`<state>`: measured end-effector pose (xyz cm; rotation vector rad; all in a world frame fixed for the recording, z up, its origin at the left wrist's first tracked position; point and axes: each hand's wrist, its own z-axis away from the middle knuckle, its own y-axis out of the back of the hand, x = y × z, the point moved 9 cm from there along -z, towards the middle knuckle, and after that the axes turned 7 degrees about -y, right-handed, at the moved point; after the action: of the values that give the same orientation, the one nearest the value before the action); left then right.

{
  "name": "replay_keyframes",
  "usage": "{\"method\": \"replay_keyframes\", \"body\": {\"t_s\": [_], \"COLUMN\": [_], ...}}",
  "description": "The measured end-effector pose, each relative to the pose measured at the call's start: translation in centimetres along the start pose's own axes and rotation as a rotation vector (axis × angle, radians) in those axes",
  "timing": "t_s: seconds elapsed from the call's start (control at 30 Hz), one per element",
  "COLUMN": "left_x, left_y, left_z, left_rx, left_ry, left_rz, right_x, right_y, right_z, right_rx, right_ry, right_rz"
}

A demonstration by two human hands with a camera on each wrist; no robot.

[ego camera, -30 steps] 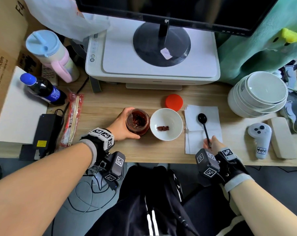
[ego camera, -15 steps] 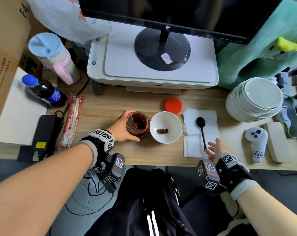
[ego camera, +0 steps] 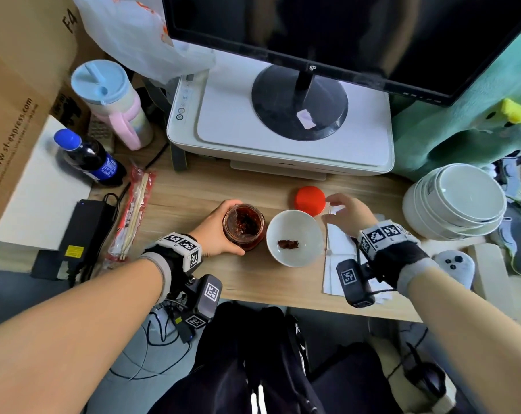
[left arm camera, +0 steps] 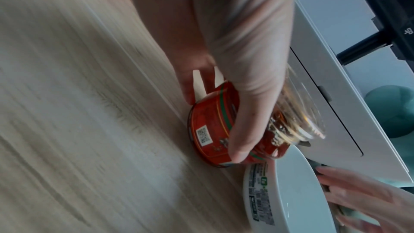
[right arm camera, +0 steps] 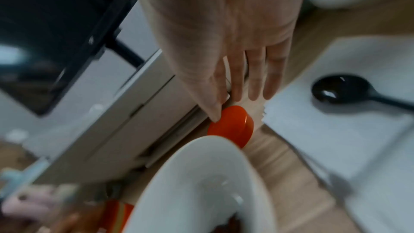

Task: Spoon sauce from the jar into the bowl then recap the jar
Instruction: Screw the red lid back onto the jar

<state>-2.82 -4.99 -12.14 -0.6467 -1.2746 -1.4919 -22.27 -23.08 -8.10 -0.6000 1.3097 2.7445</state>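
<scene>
Jar [ego camera: 243, 225] stands upright on the bench [ego camera: 193, 201], mouth open to the ceiling, its long axis vertical; your left hand [ego camera: 220, 231] wraps round its labelled side and steadies it. Just right of it sits the bowl [ego camera: 295, 238], with a small dab of sauce at the bottom, so the spooning looks done. A second ago your right hand [ego camera: 347, 215] held the spoon [right arm camera: 340, 89] handle down on the napkin [ego camera: 339, 249]; now the spoon lies there alone, and that hand has travelled up to the red lid [ego camera: 310, 201] behind the bowl. Its fingers [right arm camera: 257, 77] are straight and spread, the thumb tip just meeting the lid's edge, gripping nothing yet. The lid lies flat, top face up. Recapping comes next, by my reading.
</scene>
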Motion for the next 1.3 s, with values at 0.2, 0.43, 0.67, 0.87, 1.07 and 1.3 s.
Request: {"method": "replay_keyframes", "body": {"t_s": [0.2,0.43,0.67,0.87,1.07,1.3], "left_x": [-0.1,-0.7,-0.6,-0.5,-0.6,-1.0], "left_y": [-0.3,-0.5,-0.4,-0.5,-0.5,-0.6], "left_z": [-0.8,-1.2,-1.0,-0.9,-0.8,-1.1], "left_rx": [-0.099,-0.141,-0.101,-0.075,-0.069,-0.077], "left_ry": [0.021,0.067,0.062,0.043,0.033,0.040], "left_rz": [0.005,0.007,0.023,0.036,0.038,0.038], "right_x": [-2.5,-3.6,-3.6,-2.6,-3.3,-10.5], "right_y": [-1.0,-3.4,-3.4,-1.3,1.1,-1.7], "right_z": [-1.8,-3.5,-3.7,-2.2,0.7,5.2], "right_rx": [-0.074,-0.072,-0.009,0.035,0.039,-0.202], "right_ry": [0.092,0.195,0.225,0.117,0.080,0.322], "right_rz": [0.349,0.460,0.503,0.436,0.306,0.074]}}
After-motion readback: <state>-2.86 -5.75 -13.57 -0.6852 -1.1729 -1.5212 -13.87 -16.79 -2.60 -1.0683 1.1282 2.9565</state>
